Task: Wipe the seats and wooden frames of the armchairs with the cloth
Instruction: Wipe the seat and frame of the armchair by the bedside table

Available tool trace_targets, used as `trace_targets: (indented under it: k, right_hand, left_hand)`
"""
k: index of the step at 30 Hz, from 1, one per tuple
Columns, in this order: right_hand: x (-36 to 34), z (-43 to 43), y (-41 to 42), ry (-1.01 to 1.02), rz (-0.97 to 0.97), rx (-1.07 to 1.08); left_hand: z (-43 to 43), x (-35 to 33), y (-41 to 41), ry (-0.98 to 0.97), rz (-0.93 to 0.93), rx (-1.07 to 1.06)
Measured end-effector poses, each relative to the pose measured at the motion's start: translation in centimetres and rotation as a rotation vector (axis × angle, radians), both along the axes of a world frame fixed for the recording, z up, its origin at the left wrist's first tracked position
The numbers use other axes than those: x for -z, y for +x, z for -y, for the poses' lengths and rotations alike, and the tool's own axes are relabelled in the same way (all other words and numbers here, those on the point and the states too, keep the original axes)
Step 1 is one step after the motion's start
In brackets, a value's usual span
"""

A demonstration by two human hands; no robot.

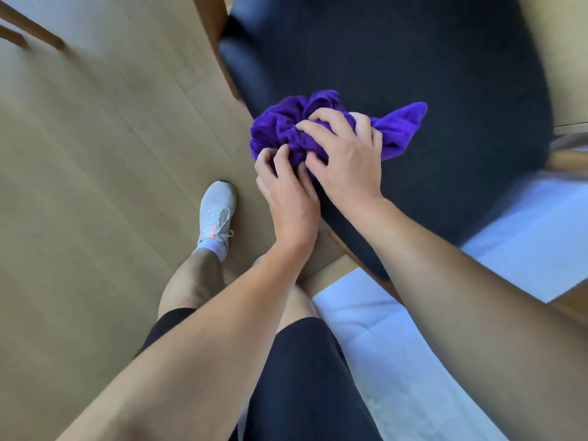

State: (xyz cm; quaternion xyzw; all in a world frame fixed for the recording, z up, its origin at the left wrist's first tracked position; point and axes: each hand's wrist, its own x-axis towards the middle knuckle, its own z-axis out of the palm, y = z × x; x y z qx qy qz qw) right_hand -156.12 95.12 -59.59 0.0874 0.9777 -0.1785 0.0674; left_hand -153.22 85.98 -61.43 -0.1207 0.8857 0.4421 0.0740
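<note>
A bunched purple cloth [280,125] lies on the dark seat cushion [413,58] of an armchair, near the cushion's front left edge. My right hand [346,157] lies over the cloth with its fingers curled into the fabric. My left hand [286,195] grips the cloth's near edge with bent fingers, just beside the right hand. One corner of the cloth [404,122] sticks out to the right. The chair's wooden frame [219,43] runs along the cushion's left side.
Light wooden floor [95,186] spreads to the left, where my foot in a grey trainer [216,214] stands. Wooden legs of another piece of furniture [28,30] show at the top left. A pale rug [397,361] lies under the chair at the lower right.
</note>
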Motion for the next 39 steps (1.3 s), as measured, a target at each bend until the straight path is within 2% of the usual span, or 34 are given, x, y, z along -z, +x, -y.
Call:
trace_targets:
  k: [5,11,12,16,18,19,21,23,25,27,31,33,35,39]
  right_hand:
    - [-0.5,-0.9,4.7,-0.025,0.057,0.148]
    - [-0.7,-1.9,9.7,-0.065,0.049,0.324]
    - [-0.7,-2.1,10.1,-0.084,0.023,0.392]
    - [-1.8,-3.2,9.6,-0.107,-0.182,0.715]
    - [-2.4,-3.4,8.2,-0.025,-0.148,0.846]
    - [-2.6,-3.4,7.5,0.024,-0.099,0.885]
    - [-2.8,-3.2,6.2,0.079,-0.042,0.889]
    - [-2.4,-2.7,5.2,0.036,-0.028,0.874]
    - [-1.7,-2.0,4.1,-0.061,-0.007,0.906]
    - [-1.1,-1.8,2.5,-0.12,0.046,0.975]
    - [0.2,-2.5,-2.3,-0.112,0.203,1.22]
    - [0.9,-1.3,-4.0,-0.003,0.176,1.274]
    - [1.5,0.8,-4.7,0.108,0.077,1.278]
    - [2.3,4.1,-4.8,0.211,-0.087,1.257]
  left_hand:
    - [-1.8,-1.1,4.2,0.018,0.095,-0.003]
    - [-2.7,-1.9,7.2,0.017,0.15,0.136]
    - [-2.5,-2.0,6.7,0.011,0.094,0.192]
    - [-3.2,-3.7,1.7,-0.139,-0.319,0.487]
    - [-4.4,-4.8,-1.9,-0.214,-0.438,0.571]
    - [-4.8,-4.8,-3.3,-0.243,-0.438,0.618]
    - [-4.7,-3.7,-5.5,-0.282,-0.323,0.766]
    - [-3.8,-2.0,-7.0,-0.322,-0.191,0.947]
    - [-2.6,-0.9,-8.5,-0.347,-0.229,1.059]
    - [-2.2,-1.3,-10.3,-0.253,-0.262,1.079]
    - [-3.2,-2.9,-14.6,-0.047,-0.147,0.934]
    - [-3.9,-2.8,-17.0,-0.038,-0.174,0.94]
    - [-4.6,-2.3,-19.1,-0.063,-0.197,1.039]
    - [-5.2,-1.8,-20.6,-0.217,-0.212,1.221]
